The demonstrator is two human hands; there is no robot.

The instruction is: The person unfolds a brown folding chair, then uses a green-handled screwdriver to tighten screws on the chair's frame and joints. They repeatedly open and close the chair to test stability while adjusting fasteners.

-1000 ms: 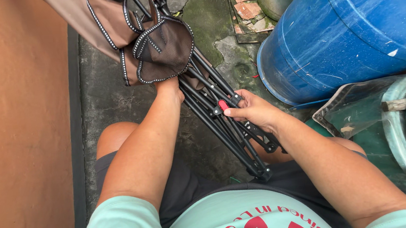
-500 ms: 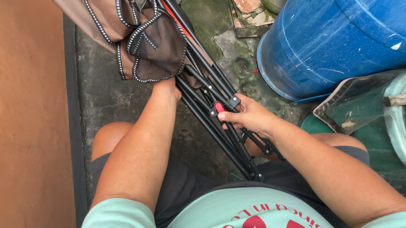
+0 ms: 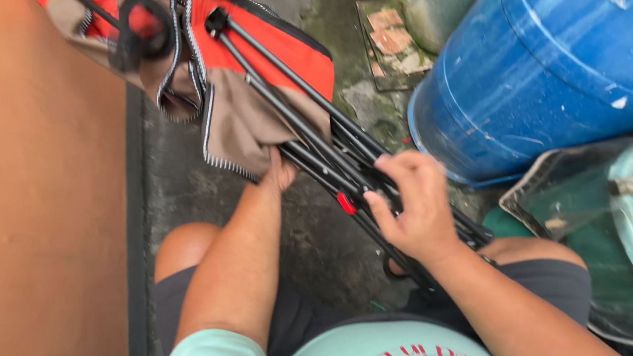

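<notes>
— What is the right hand (image 3: 412,207) doing?
— Its fingers (image 3: 400,164) are curled around the black rods of the folded chair (image 3: 288,119), beside a red clip (image 3: 346,203).
— And the left hand (image 3: 279,172)?
— Its fingers are tucked under the brown-and-orange fabric, gripping there. The chair leans over the concrete floor (image 3: 178,183), near a blue barrel (image 3: 552,55).

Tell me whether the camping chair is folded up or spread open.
Folded. The chair's black frame rods lie bunched side by side, with the orange and tan fabric slack around them. The right hand grips the bundle.

Stained concrete floor (image 3: 185,183) under blue barrel (image 3: 551,47)
</notes>
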